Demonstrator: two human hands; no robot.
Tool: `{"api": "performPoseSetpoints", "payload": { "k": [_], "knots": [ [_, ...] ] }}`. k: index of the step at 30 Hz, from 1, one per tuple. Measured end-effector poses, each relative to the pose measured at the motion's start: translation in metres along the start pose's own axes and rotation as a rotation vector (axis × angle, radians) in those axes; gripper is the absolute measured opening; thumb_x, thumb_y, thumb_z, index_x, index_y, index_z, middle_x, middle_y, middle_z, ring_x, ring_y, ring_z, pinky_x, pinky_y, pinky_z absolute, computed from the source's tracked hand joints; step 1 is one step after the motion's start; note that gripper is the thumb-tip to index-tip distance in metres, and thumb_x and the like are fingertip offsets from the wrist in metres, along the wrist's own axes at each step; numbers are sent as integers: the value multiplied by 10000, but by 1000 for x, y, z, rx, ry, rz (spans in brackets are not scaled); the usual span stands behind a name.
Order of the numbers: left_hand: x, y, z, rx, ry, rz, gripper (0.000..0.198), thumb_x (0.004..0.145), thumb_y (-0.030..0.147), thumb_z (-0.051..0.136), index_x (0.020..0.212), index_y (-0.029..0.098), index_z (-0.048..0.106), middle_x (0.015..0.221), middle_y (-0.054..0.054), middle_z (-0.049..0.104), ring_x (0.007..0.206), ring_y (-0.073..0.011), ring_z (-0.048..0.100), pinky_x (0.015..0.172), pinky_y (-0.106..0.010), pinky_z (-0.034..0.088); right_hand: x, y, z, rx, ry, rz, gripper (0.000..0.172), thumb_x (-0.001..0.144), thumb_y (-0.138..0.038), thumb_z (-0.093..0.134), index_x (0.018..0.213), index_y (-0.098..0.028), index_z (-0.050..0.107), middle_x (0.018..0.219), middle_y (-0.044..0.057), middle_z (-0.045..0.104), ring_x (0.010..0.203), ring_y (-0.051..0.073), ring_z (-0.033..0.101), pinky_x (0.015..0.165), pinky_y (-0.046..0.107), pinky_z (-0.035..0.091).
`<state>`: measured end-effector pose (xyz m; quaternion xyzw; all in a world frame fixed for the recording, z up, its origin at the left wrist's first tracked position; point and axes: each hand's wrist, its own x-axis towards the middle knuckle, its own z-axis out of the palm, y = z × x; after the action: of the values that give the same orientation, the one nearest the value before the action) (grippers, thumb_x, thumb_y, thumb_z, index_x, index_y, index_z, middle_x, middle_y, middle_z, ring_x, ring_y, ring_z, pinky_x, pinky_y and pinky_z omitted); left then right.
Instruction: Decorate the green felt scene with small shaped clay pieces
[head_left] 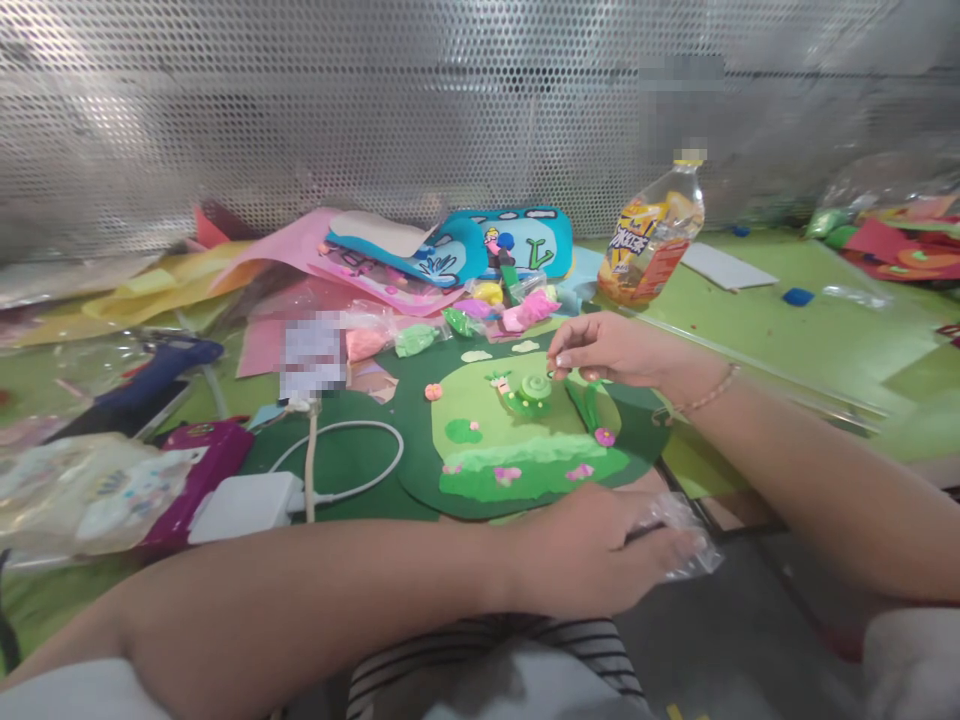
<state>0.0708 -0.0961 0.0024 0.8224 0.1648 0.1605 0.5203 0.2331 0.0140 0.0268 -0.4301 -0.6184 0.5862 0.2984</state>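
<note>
A green paper picture [420,460] lies before me, with a clay snail [535,388] in its middle. My right hand [611,350] hovers over the snail's upper right, fingertips pinched together. Whatever is between them is too small to make out. Closed around a crumpled clear plastic bag [694,555], my left hand [577,550] rests at the picture's near edge. Clay flowers, one of them pink [604,437], and a lily pad [463,431] decorate the scene. Dark green leaves [589,405] stand right of the snail.
Bagged clay lumps, one pink [529,310], lie behind the picture near blue paper artwork [551,240]. A tilted drink bottle [652,235] stands at back right. A white charger [244,505] with its cable and a blue glue gun [169,365] are on the left.
</note>
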Motion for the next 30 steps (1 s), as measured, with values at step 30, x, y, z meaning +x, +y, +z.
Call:
{"api": "performPoseSetpoints", "payload": {
  "k": [30],
  "knots": [
    [0,-2,1,-16,5,60,275,911,326,334,703,165,414,701,31,414,673,-78,401,661,-193,340,1,1,3,53,3,-5,241,539,-149,791,756,-176,689,716,-15,659,636,67,598,606,192,525]
  ]
}}
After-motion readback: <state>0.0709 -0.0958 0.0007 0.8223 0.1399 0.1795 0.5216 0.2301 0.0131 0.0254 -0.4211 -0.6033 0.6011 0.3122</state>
